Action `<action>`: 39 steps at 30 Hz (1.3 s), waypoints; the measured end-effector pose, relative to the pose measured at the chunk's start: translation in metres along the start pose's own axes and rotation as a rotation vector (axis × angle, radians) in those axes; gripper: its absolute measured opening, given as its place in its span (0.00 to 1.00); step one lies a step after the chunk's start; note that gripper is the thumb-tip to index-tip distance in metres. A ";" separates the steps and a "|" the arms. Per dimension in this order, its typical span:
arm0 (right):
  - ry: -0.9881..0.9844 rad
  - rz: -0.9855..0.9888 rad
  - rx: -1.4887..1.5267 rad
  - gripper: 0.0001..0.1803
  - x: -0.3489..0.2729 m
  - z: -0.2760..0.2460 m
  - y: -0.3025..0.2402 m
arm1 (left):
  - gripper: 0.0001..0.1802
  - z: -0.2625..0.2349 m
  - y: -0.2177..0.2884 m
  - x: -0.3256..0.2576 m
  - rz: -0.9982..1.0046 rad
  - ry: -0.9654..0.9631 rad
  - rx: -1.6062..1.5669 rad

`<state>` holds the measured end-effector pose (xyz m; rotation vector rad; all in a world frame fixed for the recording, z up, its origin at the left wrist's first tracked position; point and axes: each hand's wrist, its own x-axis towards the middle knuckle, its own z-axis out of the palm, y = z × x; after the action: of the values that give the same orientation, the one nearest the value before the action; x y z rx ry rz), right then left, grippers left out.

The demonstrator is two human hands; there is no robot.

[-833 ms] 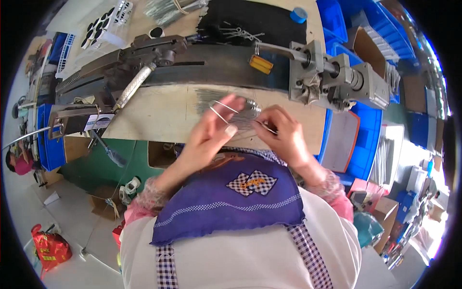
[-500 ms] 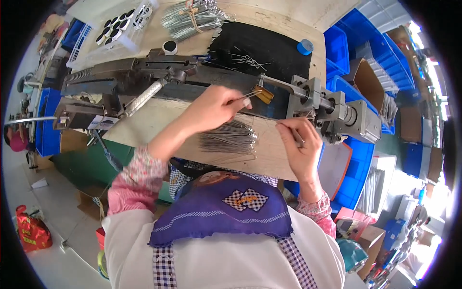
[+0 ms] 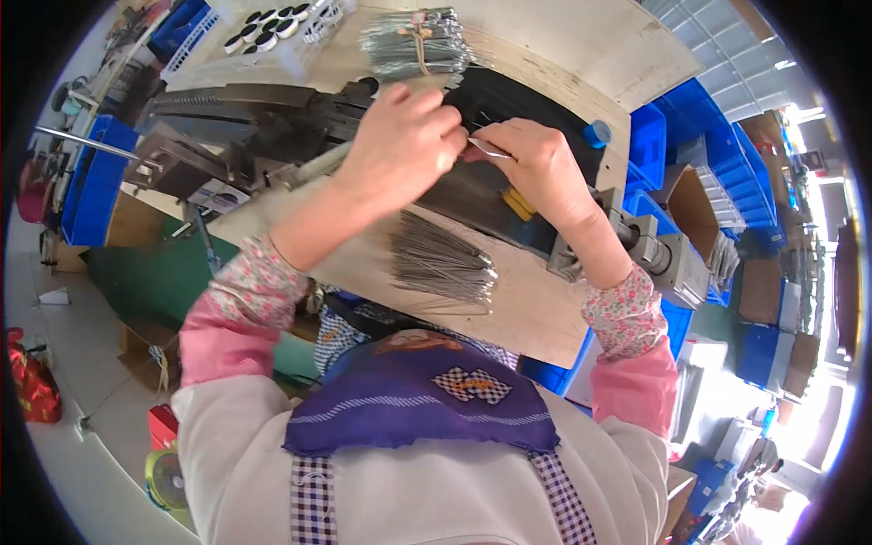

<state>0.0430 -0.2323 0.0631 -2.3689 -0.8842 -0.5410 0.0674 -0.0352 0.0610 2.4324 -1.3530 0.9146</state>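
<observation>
Over the dark metal bed point(image 3: 468, 195) of a bench machine, my two hands meet with their fingertips close together. My left hand point(image 3: 409, 141) is closed, knuckles up; what its fingers hold is hidden and blurred. Beside it my right hand point(image 3: 536, 163) pinches a thin pale strip point(image 3: 491, 148) that points toward the left fingers. A small yellow block point(image 3: 519, 204) sits on the machine below my right hand. Nearer to me, a pile of thin metal wires with looped ends point(image 3: 440, 259) lies on the wooden bench top point(image 3: 536, 295).
Beyond my hands lies a black mat point(image 3: 568, 118) with a blue round cap point(image 3: 598, 134) at its right. A tied wire bundle point(image 3: 418, 45) and a clear tray point(image 3: 313, 59) of black-and-white spools stand at the back. Blue bins point(image 3: 647, 145) line the right.
My right hand has moved up and left to meet my left hand, which has moved away from the yellow block, farther from me. The wires at the block no longer show there. The view has shifted.
</observation>
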 end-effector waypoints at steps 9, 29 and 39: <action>-0.002 0.128 0.200 0.09 0.018 0.037 0.008 | 0.21 0.012 0.058 -0.108 -0.895 0.260 -1.202; -0.169 0.135 -0.085 0.20 -0.062 0.033 -0.054 | 0.22 0.015 -0.007 -0.180 -1.336 -0.090 -1.401; -0.156 0.674 -0.569 0.11 -0.110 0.074 0.015 | 0.19 -0.010 -0.044 -0.198 -1.707 0.378 -1.250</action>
<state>-0.0110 -0.2474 -0.0580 -3.0286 0.0773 -0.3544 0.0229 0.1308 -0.0468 1.3311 0.4694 -0.0722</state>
